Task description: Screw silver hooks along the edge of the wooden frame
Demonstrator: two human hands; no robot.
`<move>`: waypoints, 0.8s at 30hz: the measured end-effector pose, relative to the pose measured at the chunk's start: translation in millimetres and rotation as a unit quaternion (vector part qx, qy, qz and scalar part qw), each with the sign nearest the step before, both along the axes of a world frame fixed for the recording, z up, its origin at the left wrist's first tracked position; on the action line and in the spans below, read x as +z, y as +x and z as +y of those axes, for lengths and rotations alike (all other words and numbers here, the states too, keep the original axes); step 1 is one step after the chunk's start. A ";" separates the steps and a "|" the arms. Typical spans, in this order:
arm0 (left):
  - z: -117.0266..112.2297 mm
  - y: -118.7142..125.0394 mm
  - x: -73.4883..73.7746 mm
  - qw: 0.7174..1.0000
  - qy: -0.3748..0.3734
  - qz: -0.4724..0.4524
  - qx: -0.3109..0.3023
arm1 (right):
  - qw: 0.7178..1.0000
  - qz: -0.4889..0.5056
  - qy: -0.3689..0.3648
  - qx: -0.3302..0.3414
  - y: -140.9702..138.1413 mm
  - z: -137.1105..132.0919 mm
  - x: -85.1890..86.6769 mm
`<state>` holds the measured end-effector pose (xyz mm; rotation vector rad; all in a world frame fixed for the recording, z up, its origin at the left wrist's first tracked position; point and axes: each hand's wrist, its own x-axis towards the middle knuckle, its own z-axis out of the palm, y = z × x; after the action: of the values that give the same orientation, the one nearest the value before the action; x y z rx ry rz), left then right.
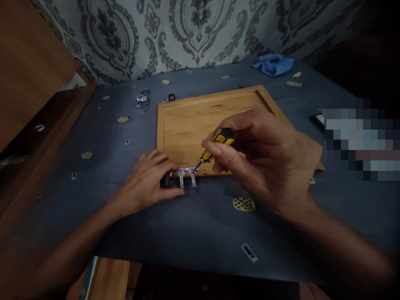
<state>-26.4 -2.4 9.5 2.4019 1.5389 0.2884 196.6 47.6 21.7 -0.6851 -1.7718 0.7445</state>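
Observation:
A wooden board with a raised frame lies on the blue-grey cloth. At its near left edge sits a silver metal bracket with prongs sticking out toward me. My left hand is curled round the board's near left corner, its index finger and thumb closed about the bracket's left end; a dark piece partly shows between them. In my right hand is a small yellow-and-black screwdriver, pinched by thumb and fingers. Its tip meets the bracket near the right prong, tilted down to the left.
Several shiny metal parts lie at the back left. A small dark fitting sits at the board's far edge. Crumpled blue cloth rests at the back right. Wooden furniture stands at left; patterned wallpaper rises behind. One area at right is pixelated.

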 end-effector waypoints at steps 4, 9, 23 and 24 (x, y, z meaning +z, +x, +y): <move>0.8 -2.6 4.9 1.000 0.021 -0.001 0.018 | 1.000 -0.008 0.001 -0.003 0.0 -0.1 0.2; -0.3 -10.1 13.7 0.995 0.082 -0.043 0.035 | 1.000 -0.002 -0.007 -0.006 -1.0 -1.1 -0.5; -4.7 11.9 2.2 0.996 0.088 0.006 0.010 | 1.000 0.002 -0.001 -0.001 -1.3 -1.1 0.3; -5.0 14.4 0.5 0.996 0.092 0.010 0.010 | 1.000 0.001 0.003 -0.002 -1.2 -1.1 0.7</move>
<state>-11.9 -7.4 10.0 2.5363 1.6096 0.4289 195.4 46.5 22.3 -0.6837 -1.7703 0.7379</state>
